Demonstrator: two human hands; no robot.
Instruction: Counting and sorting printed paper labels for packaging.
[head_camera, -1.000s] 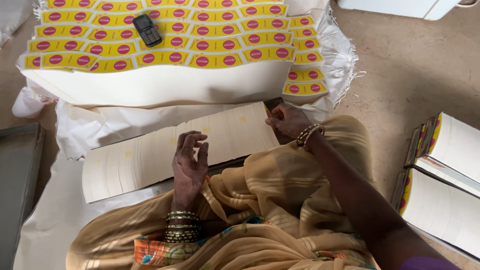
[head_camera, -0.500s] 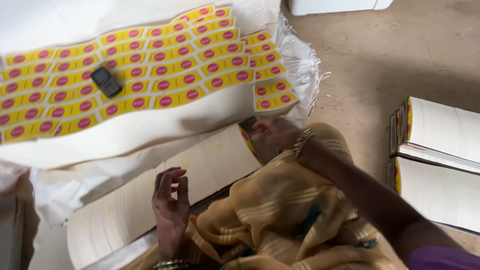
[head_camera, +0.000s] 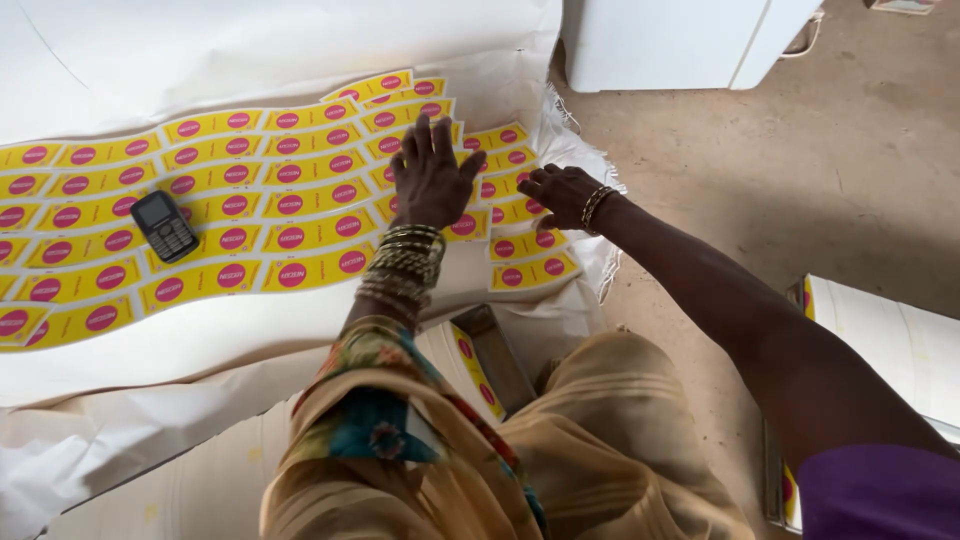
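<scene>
Yellow labels with pink dots lie in rows across the white sheet, reaching its right edge. Left hand flat on them, fingers spread wide, bangles at the wrist. Right hand just beside it near the sheet's frayed right edge, fingers curled on a label. Black phone rests on the rows toward the left.
</scene>
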